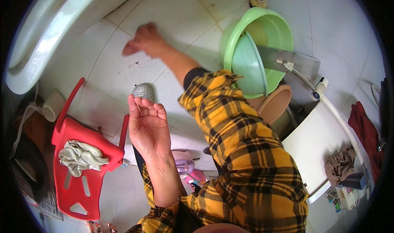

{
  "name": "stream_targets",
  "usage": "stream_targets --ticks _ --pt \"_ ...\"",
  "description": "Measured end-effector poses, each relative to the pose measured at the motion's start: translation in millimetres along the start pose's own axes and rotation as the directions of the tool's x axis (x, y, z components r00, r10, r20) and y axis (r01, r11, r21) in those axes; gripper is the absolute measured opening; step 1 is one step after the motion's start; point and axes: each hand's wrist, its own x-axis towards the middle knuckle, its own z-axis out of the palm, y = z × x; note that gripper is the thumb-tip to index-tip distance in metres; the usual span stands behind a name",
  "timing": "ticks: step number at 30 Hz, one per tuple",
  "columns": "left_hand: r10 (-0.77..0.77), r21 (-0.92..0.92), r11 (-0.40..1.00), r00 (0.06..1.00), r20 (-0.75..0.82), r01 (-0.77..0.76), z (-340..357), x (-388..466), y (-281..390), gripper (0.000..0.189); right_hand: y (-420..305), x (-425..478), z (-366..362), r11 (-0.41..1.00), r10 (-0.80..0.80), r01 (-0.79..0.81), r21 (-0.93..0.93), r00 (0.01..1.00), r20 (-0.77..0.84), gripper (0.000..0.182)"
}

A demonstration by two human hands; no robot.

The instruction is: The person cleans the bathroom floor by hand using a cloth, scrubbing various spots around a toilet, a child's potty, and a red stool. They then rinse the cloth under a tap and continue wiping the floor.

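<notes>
My left hand point(150, 129) is held palm up over the floor, its fingers slightly curled and nothing in it. Just past its fingertips shows the toe of a silver, woven-looking slipper point(143, 90). My right hand point(145, 41) reaches out over the pale floor tiles point(101, 52) and is blurred; whether it holds anything cannot be told. Several dark specks point(137, 63) lie on the tiles between that hand and the slipper. Yellow-and-black plaid sleeves point(240, 125) cover my arms, the right one down to a black cuff.
A red plastic chair point(78, 199) with a crumpled pale cloth point(80, 157) stands at left. Green basins point(229, 48) lean at upper right beside a grey panel point(287, 62). A white tub-like rim point(58, 32) curves across the upper left. Beside a white surface point(317, 149) runs a pale pole point(341, 119).
</notes>
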Motion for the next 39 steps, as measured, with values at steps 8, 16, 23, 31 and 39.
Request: stream_targets --ticks 8,16,23,31,39 --pt "-0.024 -0.046 0.999 0.995 -0.101 0.019 -2.3 -0.9 -6.1 0.022 96.0 -41.4 -45.5 0.875 0.452 -0.477 -0.075 0.864 -0.222 0.021" --pt "-0.015 -0.081 0.997 0.994 -0.108 0.006 24.1 -7.2 -2.8 0.023 -70.8 -85.0 7.9 0.803 0.308 -0.41 0.432 0.907 0.288 0.036" --pt "0.007 -0.154 0.988 0.994 -0.111 -0.024 21.5 -8.2 15.1 0.025 38.8 -29.2 -36.5 0.732 0.59 -0.412 0.542 0.782 -0.202 0.039" --pt "0.047 -0.256 0.964 0.994 -0.102 -0.072 12.2 -14.1 39.4 0.027 154.2 22.0 -56.9 0.429 0.901 -0.903 0.026 0.426 -0.077 0.043" --pt "0.041 -0.297 0.953 0.995 -0.088 -0.066 14.3 -15.4 39.5 0.026 -26.5 95.5 2.0 0.887 0.449 -0.45 0.105 0.893 0.035 0.035"
